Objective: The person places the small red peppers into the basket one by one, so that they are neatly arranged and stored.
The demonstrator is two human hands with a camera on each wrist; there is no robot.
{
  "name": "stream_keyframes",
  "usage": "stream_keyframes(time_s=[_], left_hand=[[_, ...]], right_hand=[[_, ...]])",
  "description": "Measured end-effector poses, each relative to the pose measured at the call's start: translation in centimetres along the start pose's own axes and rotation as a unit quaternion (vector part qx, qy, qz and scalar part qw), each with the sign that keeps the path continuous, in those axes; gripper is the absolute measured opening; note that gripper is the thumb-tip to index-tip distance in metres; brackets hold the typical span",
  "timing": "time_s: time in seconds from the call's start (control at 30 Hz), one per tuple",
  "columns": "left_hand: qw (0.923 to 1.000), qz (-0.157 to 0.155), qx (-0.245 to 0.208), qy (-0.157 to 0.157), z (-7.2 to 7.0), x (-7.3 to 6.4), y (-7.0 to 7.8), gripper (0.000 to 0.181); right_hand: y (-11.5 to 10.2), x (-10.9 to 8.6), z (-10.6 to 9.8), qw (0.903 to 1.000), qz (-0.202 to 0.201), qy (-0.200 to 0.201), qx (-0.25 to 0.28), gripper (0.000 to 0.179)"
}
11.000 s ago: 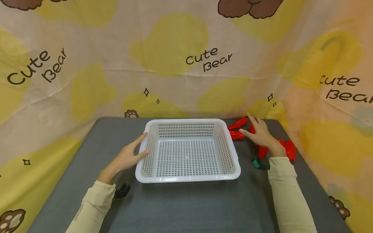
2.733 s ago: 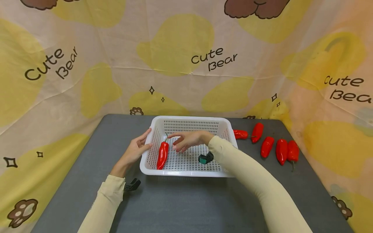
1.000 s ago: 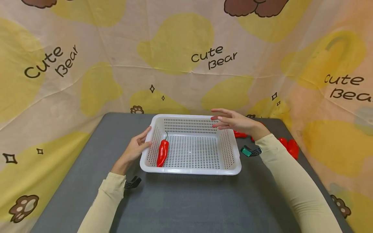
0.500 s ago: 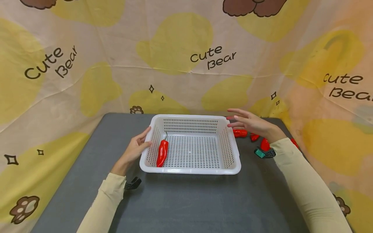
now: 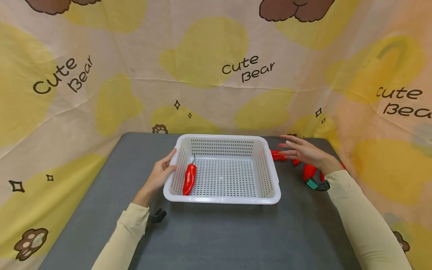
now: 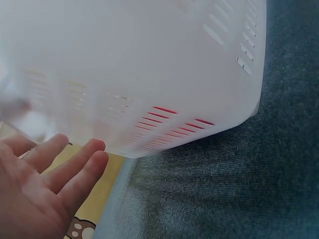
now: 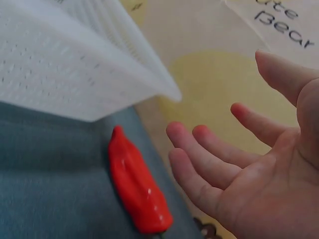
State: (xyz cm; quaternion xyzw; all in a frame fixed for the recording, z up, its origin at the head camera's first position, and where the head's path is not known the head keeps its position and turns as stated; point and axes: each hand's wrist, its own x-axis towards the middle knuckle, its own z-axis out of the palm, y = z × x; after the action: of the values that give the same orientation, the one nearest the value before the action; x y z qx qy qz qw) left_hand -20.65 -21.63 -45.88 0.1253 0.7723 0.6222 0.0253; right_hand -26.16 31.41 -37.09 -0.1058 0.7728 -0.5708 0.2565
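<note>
A white perforated plastic basket sits on the grey table, with one red pepper lying along the left of its floor. My left hand holds the basket's left rim, thumb over the edge; in the left wrist view the fingers lie along the outer wall. Right of the basket, my right hand hovers with fingers spread and nothing in it. Below it in the head view are red peppers, partly hidden by the hand and wrist. The right wrist view shows one red pepper beside the basket, apart from the fingers.
More red peppers lie at the table's right side, partly behind the right wrist. A printed cloth hangs along the back and sides. The grey table extends in front of the basket.
Earlier the basket held nothing; a red pepper now lies in it. Since then my right hand has moved from over the basket rightward to the peppers. The left hand stays at the rim.
</note>
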Motion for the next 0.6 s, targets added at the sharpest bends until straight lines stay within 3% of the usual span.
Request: stream_keyframes(time_s=[0.33,0.6], left_hand=[[1.0,-0.001,0.002,0.004,0.0,-0.1,0.0,0.063],[1.0,-0.001,0.006,0.006,0.0,0.0,0.1,0.063]], right_hand=[[3.2,0.7,0.0,0.9979,0.06,-0.01,0.024,0.072],[4.5,1.9,0.5,0.9933,0.108,-0.017,0.037,0.075]])
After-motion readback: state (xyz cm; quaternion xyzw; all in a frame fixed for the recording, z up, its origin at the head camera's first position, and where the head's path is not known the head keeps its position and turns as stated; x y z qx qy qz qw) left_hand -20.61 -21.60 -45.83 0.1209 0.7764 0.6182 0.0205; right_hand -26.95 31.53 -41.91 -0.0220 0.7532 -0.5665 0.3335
